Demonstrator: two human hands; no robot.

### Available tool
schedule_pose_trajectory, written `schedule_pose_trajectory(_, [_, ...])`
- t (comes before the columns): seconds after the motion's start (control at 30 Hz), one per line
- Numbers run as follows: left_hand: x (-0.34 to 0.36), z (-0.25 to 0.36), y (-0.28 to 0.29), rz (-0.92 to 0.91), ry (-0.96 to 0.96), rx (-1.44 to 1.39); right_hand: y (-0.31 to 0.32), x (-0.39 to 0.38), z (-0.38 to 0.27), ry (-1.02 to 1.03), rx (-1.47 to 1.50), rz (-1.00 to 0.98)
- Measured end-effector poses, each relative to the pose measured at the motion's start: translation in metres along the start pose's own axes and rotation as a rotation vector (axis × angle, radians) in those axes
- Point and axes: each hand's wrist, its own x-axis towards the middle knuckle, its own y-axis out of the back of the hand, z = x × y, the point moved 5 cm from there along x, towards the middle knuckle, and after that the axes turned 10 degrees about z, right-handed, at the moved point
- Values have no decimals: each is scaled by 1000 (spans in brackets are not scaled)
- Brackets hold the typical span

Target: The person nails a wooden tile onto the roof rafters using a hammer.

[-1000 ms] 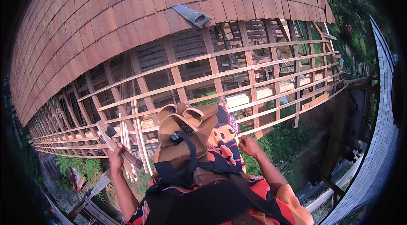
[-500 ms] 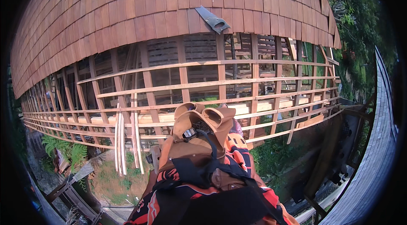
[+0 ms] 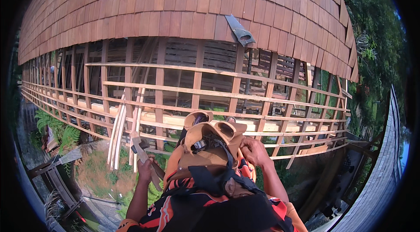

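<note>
Hammer (image 3: 142, 155) gripped in L hand (image 3: 146, 171) | R hand (image 3: 253, 151) closed on tool pouch (image 3: 210, 144) | roof battens (image 3: 218, 96) ahead

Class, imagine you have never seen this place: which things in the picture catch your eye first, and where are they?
The curved roof of reddish wooden shingles fills the top, with a handsaw lying on it near its lower edge. Below it runs the bare lattice of wooden battens. At the bottom, the left hand grips a hammer, and the right hand rests at a tan leather tool pouch.
</note>
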Motion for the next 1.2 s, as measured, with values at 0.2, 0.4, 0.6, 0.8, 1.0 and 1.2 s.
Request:
schedule_pose_trajectory(0.2, [13, 85, -39, 127, -457, 53, 44, 95, 13, 0, -4, 169])
schedule_pose_trajectory(0.4, [-25, 119, -139, -38, -564, 88, 52, 126, -18, 174, 344, 26])
schedule_pose_trajectory(0.6, [-62, 112, -298, -396, -654, 41, 37, 108, -83, 774, 121, -341])
schedule_pose_trajectory(0.8, [-86, 109, -392, -526, -859, 118, 33, 122, 17, 147, 555, -474])
schedule_pose_trajectory(1.0, [-69, 61, -422, -590, -701, 105, 19, 122, 75, -27, 689, -433])
schedule_pose_trajectory(1.2, [-59, 31, -405, -675, -383, 203, 28, 121, 98, -211, 627, -84])
